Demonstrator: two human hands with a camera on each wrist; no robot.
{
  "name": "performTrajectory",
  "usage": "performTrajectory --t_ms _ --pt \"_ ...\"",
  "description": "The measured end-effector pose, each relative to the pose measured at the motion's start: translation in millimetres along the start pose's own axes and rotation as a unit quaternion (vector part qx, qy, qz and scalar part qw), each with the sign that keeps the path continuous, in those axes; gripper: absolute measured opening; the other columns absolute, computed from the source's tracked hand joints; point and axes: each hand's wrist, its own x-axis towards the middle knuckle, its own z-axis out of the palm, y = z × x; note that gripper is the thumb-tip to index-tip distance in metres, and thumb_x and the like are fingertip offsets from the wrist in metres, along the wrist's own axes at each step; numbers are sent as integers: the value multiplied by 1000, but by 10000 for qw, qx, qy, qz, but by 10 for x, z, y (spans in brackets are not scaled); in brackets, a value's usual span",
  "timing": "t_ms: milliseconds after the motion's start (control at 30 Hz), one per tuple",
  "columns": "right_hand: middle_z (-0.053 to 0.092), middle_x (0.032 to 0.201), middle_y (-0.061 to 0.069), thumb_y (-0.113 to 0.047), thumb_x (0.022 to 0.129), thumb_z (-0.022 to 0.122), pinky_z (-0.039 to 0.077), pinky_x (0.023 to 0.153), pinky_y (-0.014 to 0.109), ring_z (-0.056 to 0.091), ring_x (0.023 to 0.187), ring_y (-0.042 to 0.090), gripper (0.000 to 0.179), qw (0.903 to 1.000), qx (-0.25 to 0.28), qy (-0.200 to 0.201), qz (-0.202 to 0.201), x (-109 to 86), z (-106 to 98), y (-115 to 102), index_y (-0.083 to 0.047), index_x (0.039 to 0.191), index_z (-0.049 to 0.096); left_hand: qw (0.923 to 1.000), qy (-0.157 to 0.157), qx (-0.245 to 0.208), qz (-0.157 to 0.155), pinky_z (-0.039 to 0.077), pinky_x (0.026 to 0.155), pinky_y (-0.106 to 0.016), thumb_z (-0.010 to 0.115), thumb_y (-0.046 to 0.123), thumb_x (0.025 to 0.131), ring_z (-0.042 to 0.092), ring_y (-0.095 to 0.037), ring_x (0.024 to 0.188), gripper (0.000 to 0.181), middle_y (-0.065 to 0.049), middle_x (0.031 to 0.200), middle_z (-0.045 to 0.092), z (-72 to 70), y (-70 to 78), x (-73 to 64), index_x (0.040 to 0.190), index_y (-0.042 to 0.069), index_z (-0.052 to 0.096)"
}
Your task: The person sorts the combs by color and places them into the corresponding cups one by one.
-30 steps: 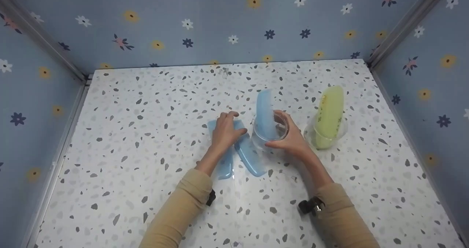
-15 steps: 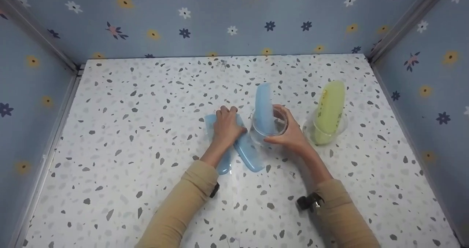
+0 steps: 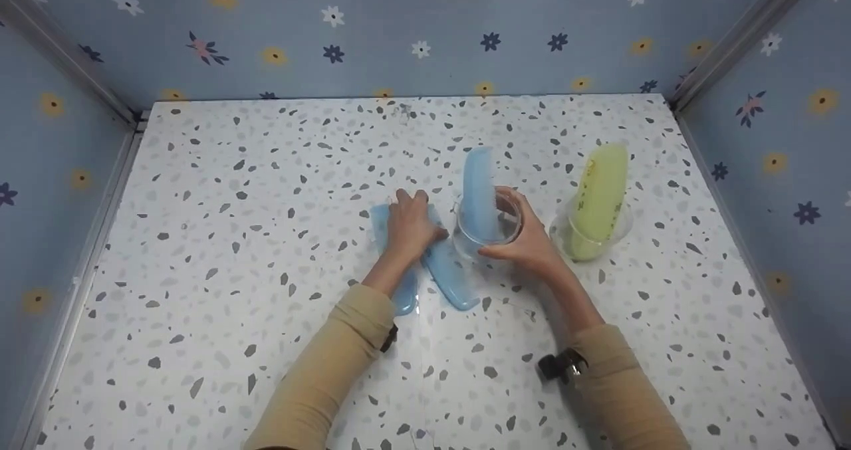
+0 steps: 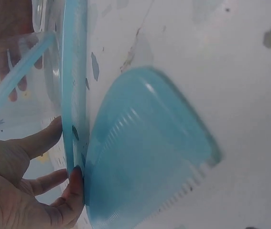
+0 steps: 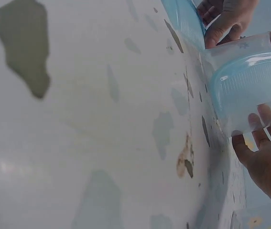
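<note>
Two light blue combs lie on the table: a left comb (image 3: 406, 297) and a right comb (image 3: 449, 278), close together at their far ends. My left hand (image 3: 410, 227) is over those far ends; its thumb and fingertips pinch the right comb, as the left wrist view shows, with the left comb (image 4: 149, 138) beside it. My right hand (image 3: 528, 237) grips a clear plastic cup (image 5: 238, 125) from its right side, thumb and fingers round the wall. Inside leans another blue comb (image 3: 479, 191), its upper half above the rim.
To the right of the right hand, a second clear cup (image 3: 562, 232) stands with a yellow-green comb (image 3: 602, 184) leaning in it. The speckled white table (image 3: 266, 171) is bounded by flowered blue panels (image 3: 385, 31) at the back and sides.
The left hand has moved slightly and its fingers have curled further round the right comb's far end. The right hand still holds the cup. The head view has shifted slightly.
</note>
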Motion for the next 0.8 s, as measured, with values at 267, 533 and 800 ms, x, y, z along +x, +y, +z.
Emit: performTrajectory --t_ms 267,533,800 --pt "46 158 1 -16 66 98 34 126 48 41 150 24 106 10000 -61 54 -28 -11 -5 -2 -28 153 38 9985 -119 -529 -91 54 101 -43 88 20 78 60 -35 111 66 -22 132 49 -20 -21 9 133 -1 58" --pt "47 157 4 -13 66 97 33 126 49 41 149 26 106 9999 83 37 -148 -7 1 26 -24 153 38 9954 -210 -929 -107 53 103 -43 85 16 79 58 -35 113 68 -23 130 53 -9 -56 16 137 -1 55" --pt "45 158 3 -12 67 96 33 126 49 40 150 25 106 9998 69 -4 -159 -7 8 46 -26 154 36 9926 -179 -1193 -106 50 108 -45 78 12 82 60 -37 120 65 -23 132 61 -16 -112 36 141 0 53"
